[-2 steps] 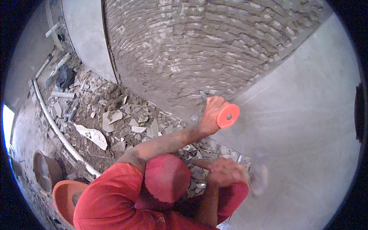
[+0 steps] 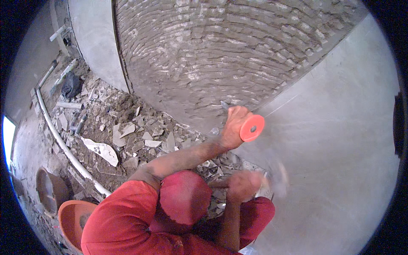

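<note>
My left hand (image 2: 234,127) is wrapped around a chisel with a round orange guard (image 2: 252,128). A grey metal end in the guard's middle faces toward me. Past my fist, the chisel's tip (image 2: 225,104) touches the lower part of a rough, grooved surface (image 2: 204,55). My right hand (image 2: 245,185), lower and somewhat blurred, is closed on a hammer. Its wooden handle (image 2: 219,183) sticks out to the left of that hand. The hammer head (image 2: 277,175) is smeared by motion to the right, apart from the chisel.
Broken pieces and rubble (image 2: 140,136) lie left of my arms. A long white pipe (image 2: 63,146) curves along them, with a black bag (image 2: 72,85) near its far end. An orange tub (image 2: 70,216) and a brown bucket (image 2: 52,191) stand lower left. A smooth grey surface (image 2: 331,140) fills the right.
My right hand and the hammer have moved slightly left and up. My left hand and the chisel have hardly shifted.
</note>
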Tool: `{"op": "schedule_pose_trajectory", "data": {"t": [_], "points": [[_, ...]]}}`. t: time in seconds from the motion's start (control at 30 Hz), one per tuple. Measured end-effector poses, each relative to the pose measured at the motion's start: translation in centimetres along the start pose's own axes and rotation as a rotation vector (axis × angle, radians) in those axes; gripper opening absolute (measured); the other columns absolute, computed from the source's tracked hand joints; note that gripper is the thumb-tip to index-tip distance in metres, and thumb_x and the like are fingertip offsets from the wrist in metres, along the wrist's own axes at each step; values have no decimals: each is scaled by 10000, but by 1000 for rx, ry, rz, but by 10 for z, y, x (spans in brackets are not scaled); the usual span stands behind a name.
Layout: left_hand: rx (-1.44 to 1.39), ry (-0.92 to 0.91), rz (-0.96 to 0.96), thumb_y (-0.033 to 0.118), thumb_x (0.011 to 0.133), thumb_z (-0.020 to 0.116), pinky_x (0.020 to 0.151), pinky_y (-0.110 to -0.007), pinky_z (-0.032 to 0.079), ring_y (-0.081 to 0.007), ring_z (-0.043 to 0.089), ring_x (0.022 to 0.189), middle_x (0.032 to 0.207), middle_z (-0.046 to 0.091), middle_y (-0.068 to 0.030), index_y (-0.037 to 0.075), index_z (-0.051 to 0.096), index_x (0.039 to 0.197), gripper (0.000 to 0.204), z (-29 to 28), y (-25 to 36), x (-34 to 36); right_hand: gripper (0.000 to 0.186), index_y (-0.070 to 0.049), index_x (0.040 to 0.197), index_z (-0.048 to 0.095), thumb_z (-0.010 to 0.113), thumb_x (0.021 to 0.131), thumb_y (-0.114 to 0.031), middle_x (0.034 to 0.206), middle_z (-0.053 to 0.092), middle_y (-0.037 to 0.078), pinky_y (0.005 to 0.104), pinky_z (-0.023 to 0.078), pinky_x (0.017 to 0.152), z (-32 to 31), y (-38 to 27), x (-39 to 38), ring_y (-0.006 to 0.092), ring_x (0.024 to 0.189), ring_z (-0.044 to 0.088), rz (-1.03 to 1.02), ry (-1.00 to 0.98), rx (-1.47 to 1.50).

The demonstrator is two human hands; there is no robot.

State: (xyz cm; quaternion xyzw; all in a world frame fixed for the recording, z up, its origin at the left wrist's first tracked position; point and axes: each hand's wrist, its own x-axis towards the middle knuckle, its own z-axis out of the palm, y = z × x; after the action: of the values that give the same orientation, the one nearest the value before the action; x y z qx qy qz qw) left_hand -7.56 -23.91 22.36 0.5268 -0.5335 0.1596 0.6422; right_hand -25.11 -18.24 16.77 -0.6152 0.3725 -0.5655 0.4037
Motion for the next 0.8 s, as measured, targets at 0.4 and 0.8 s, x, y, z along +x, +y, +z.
{"op": "schedule_pose_trajectory", "data": {"t": [0.4,0.8], "points": [[42,-6,-6,164,703,702,820,-419,344,-292,486,907,899,494,-90,77,580,941,280,-1,-3,3,402,-105,732,424,448,993,-409,514,404,-10,267,358,330,22,-58,8,111,375,412,3,-44,513],[74,-45,5,174,707,691,843,-418,343,-292,480,913,917,480,-91,74,568,950,290,0,-10,-5,400,-109,773,403,434,990,-445,530,389,0,276,380,315,17,-40,8,119,362,394,-71,-43,856]]}}
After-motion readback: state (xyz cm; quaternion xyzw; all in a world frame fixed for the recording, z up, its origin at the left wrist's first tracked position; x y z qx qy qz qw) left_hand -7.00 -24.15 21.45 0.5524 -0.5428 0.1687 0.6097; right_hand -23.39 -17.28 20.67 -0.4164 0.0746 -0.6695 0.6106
